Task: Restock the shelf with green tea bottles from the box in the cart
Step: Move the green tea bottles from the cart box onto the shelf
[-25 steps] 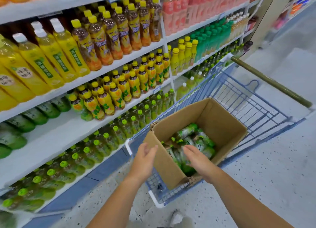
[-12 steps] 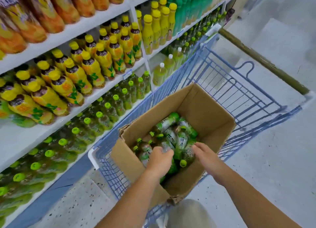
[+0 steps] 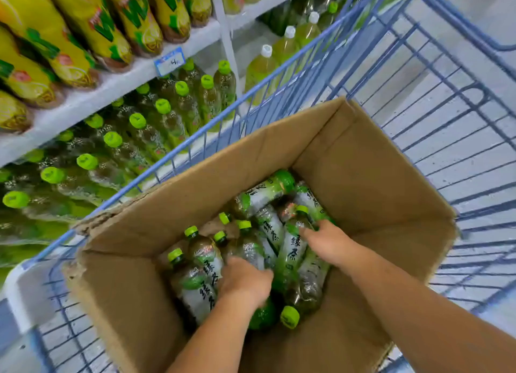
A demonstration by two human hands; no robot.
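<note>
Fingers (image 3: pixel 307 231) of right hand (image 3: pixel 331 242): curled over the shoulder of a clear plastic, green-capped green tea bottle (image 3: pixel 291 256). Left hand (image 3: pixel 245 284): fingers curled round a neighbouring one. Stock lies loose in brown cardboard box (image 3: pixel 363 177), blue wire cart (image 3: pixel 418 73). Two grips at once likely speed transfer to white shelf (image 3: pixel 117 90).

The box walls (image 3: pixel 371 177) hem the left hand (image 3: pixel 245 282) and right hand (image 3: pixel 329 242), with green tea bottles (image 3: pixel 290 251) packed beneath. Only upward lies open.

bottles (image 3: pixel 290 258) in box (image 3: pixel 363 177) | box in cart (image 3: pixel 251 92) | shelf (image 3: pixel 111 90) left of cart
</note>
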